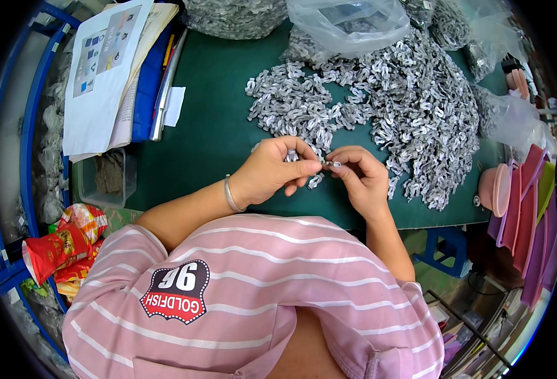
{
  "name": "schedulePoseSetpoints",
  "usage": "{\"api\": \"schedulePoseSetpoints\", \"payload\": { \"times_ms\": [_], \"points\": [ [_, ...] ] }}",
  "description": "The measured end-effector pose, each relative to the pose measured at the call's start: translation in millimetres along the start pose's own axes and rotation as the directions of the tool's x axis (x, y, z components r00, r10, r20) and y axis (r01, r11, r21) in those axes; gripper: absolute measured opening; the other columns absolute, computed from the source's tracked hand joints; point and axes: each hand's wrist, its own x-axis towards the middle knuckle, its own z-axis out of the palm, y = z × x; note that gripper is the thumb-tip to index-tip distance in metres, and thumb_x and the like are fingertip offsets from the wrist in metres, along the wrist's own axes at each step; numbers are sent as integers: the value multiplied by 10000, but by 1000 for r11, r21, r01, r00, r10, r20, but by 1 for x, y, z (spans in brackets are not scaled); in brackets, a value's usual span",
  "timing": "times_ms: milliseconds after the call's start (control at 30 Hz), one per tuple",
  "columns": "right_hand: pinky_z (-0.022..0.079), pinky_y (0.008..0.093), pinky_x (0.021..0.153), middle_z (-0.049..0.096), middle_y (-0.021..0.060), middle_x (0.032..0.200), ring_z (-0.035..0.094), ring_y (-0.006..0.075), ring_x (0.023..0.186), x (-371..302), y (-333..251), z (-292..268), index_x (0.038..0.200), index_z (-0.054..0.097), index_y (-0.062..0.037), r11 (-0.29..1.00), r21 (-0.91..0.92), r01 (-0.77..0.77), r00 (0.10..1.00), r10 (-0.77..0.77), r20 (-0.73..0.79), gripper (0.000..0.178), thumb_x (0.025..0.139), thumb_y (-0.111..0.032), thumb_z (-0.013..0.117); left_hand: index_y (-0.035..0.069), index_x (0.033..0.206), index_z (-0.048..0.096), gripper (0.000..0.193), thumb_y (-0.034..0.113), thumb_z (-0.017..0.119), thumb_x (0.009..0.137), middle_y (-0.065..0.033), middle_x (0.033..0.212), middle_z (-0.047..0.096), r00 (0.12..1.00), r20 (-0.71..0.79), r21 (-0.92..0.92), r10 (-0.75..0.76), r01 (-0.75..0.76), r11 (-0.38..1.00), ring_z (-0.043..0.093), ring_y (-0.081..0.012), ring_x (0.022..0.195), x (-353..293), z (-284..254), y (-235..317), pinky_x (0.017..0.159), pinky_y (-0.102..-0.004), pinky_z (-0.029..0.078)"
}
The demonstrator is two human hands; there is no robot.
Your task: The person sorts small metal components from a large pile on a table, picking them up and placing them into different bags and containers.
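My left hand point(267, 172) and my right hand point(361, 180) meet over the near part of the green tabletop point(209, 101). Fingertips of both are pinched around a small silver metal link point(336, 164), partly hidden by the fingers. Another shiny piece point(291, 155) shows between the curled fingers of my left hand; whether it is held there or lies behind, I cannot tell. Just below the fingertips lies a loose metal link point(316, 181). Beyond my hands spreads a small heap of such links point(291, 101), joined on the right to a much larger heap point(426, 120).
Clear plastic bags point(354, 28) of metal parts line the back. Papers point(105, 76), a metal rod point(166, 95) and a plastic tub point(127, 180) are at left, beside blue shelving point(29, 139) and red packets point(54, 249). A pink cup point(496, 189) and blue stool point(445, 249) are at right.
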Motion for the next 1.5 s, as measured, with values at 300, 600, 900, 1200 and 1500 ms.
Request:
{"api": "schedulePoseSetpoints", "payload": {
  "times_ms": [300, 600, 900, 1200, 1500],
  "points": [
    [505, 248, 651, 572, 121, 897, 594, 176, 746, -1, -14, 14, 921, 568, 28, 956, -141, 258, 942, -281, -181, 274, 679, 127, 649, -18, 938, 565, 162, 87, 625, 829, -82, 783, 609, 998, -14, -120, -54, 52, 991, 598, -127, 633, 3, 1, -3, 512, -227, 505],
    [491, 264, 641, 602, 136, 853, 598, 214, 727, 6, -28, 10, 878, 564, 38, 888, -151, 434, 899, -438, 11, 194, 710, 123, 613, -18, 1001, 563, 221, 167, 486, 909, -100, 882, 605, 996, 64, -407, -64, 85, 909, 610, -166, 771, 4, -5, -8, 611, -254, 527],
    [448, 372, 677, 539, 150, 860, 541, 320, 788, 36, 1, 11, 916, 567, 1, 777, -624, 90, 996, -81, 43, 302, 695, -142, 716, 35, 1042, 522, 272, 255, 390, 953, -73, 951, 469, 982, 190, -891, 13, 167, 422, 457, -122, 750, 1, -19, 21, 505, -178, 413],
    [442, 295, 582, 553, 103, 768, 544, 219, 657, 27, -3, 13, 802, 563, -12, 912, -409, 23, 999, -35, -20, 177, 684, -9, 696, 17, 1031, 542, 199, 149, 422, 943, -73, 910, 503, 643, 77, -465, 762, -653, 598, 455, -123, 700, 13, -36, 188, 493, -203, 385],
    [432, 214, 560, 591, 60, 789, 526, 107, 605, 18, -13, 7, 794, 600, 0, 962, -236, 138, 976, -172, -130, 122, 709, 38, 678, 7, 956, 565, 199, 182, 569, 859, -70, 805, 579, 241, 250, 927, 938, -339, -160, 553, -142, 656, 61, -56, 259, 574, -247, 457]
  ]
}}
